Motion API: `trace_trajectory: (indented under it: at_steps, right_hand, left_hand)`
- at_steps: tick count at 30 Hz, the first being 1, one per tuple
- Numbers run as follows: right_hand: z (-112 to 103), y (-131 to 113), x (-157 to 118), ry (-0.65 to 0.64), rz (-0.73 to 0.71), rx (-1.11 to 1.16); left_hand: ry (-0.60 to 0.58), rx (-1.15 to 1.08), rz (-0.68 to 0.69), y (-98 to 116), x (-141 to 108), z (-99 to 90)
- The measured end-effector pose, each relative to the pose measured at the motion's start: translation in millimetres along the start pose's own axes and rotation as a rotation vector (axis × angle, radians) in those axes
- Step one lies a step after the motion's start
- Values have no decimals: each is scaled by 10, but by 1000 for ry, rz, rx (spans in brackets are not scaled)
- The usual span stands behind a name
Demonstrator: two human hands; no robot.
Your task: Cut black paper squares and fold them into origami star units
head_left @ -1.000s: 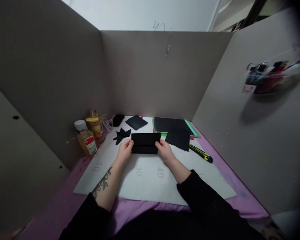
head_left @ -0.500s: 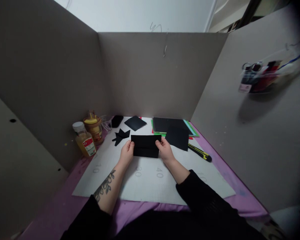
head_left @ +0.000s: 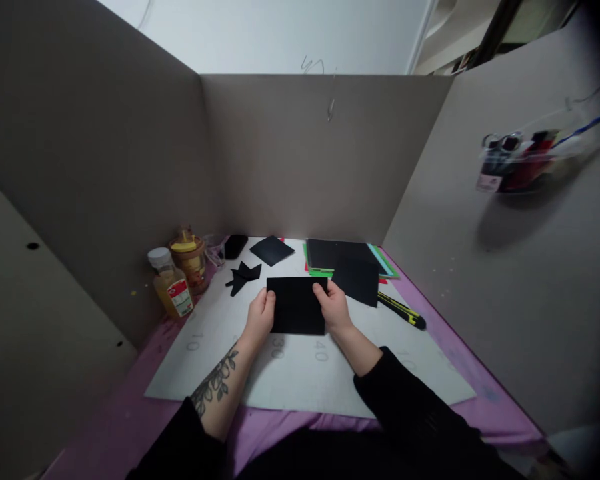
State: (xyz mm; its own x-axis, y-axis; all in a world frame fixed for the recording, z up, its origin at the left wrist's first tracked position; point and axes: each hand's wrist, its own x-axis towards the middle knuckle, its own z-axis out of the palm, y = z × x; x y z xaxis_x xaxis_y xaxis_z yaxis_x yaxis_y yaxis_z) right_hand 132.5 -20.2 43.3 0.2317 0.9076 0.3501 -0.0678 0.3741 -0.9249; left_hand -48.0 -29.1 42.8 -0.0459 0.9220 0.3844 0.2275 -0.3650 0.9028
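A sheet of black paper (head_left: 297, 308) is held up flat between both hands over the white board (head_left: 300, 380). My left hand (head_left: 261, 315) pinches its left edge, thumb on the near face and fingers mostly behind. On the opposite edge, my right hand (head_left: 334, 307) grips it the same way. Behind the left hand lies a folded black paper shape (head_left: 243, 277) with pointed ends. A square of black paper (head_left: 273, 250) rests farther back. Another black sheet (head_left: 356, 281) lies just beyond the right hand, beside a black and yellow utility knife (head_left: 403, 311).
A stack of coloured sheets (head_left: 340, 256) lies at the back right. On the left stand a bottle with a white cap (head_left: 173, 287), a brown jar (head_left: 189, 261) and a clear cup (head_left: 214, 251). Grey panels (head_left: 305, 160) enclose three sides. A clear holder with tools (head_left: 523, 163) hangs on the right.
The black paper in my hands, which showed crosswise fold lines and looked shorter, now shows a taller, plain face. Both hands keep their grip on its sides.
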Motion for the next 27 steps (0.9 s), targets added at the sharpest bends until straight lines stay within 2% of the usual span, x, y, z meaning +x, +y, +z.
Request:
trace_trajectory:
  at_steps: [7, 11, 17, 27]
  right_hand:
    - [-55, 26, 10, -1, -50, -7]
    - [-91, 26, 42, -52, -110, -56]
    - [-80, 73, 50, -108, -73, -51]
    - [-43, 151, 22, -62, -39, -40]
  left_hand:
    - [18, 46, 45, 7, -19, -50]
    - [22, 51, 101, -7, 8, -108]
    - [-7, 53, 49, -81, 58, -89]
    - [-15, 18, 21, -126, 55, -49]
